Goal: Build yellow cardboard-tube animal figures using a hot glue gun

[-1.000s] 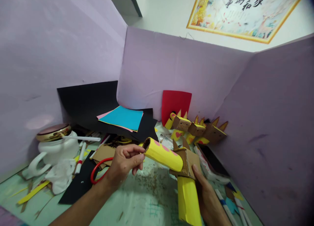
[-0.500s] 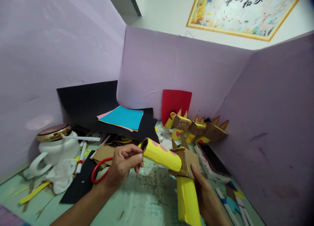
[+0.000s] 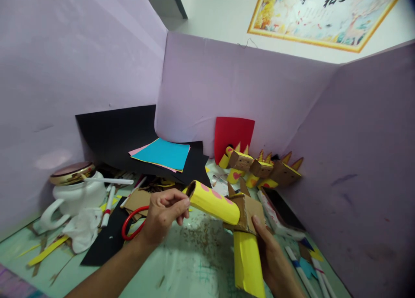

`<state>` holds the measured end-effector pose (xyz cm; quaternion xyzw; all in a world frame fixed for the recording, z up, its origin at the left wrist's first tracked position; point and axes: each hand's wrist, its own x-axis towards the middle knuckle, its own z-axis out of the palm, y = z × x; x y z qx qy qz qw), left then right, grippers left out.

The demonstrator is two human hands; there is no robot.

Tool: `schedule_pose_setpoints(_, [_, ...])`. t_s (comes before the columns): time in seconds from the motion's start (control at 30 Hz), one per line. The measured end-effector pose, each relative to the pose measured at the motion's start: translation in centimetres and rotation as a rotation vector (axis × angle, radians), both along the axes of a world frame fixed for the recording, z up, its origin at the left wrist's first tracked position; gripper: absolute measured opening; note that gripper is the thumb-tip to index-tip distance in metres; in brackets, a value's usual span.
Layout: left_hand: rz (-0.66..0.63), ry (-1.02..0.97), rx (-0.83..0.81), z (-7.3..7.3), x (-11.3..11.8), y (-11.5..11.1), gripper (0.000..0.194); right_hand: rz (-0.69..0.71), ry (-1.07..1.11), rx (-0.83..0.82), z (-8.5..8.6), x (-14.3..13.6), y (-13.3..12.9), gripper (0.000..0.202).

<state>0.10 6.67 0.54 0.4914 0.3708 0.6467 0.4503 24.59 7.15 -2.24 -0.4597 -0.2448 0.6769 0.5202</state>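
A cardboard figure (image 3: 251, 209) has a box-like body with pointed brown cardboard spikes and yellow tubes joined to it. My right hand (image 3: 275, 263) grips its body from the right, the thumb on the cardboard face. One yellow tube (image 3: 215, 205) with pink spots stretches left, its open brown-lined end toward my left hand. Another yellow tube (image 3: 248, 263) hangs below the box. Thumb and forefinger of my left hand (image 3: 168, 211) are pinched together at the open end's rim; what they hold is hidden. Red-handled scissors (image 3: 125, 229) lie beside my left wrist, partly covered.
Several finished-looking cardboard figures (image 3: 261, 168) stand at the back right before a red sheet (image 3: 233, 131). Blue paper (image 3: 162, 154) lies on black sheets. A white lidded mug (image 3: 78, 196) and crumpled tissue (image 3: 82, 229) sit left; a phone (image 3: 282, 209) and markers (image 3: 300, 270) right. Purple panels (image 3: 243, 82) enclose the table.
The view has shifted very slightly. Both hands and the cardboard figure keep nearly the same pose.
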Motion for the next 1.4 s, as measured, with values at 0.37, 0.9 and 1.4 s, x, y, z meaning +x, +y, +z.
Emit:
schedule_pose_setpoints(0.37, [0.037,-0.046,0.038,-0.9,0.1,0.3,0.034,0.009,0.016,-0.052,1.0,-0.3,-0.2,0.065])
schedule_pose_setpoints(0.9, [0.484,0.625,0.009,-2.0,-0.4,2.4,0.024,-0.145,0.175,0.123,1.5,0.1,0.2,0.070])
schedule_pose_setpoints(1.4, [0.370,1.414,-0.182,-2.0,1.1,4.2,0.064,-0.377,-0.217,0.381,0.9,2.0,0.7,0.062])
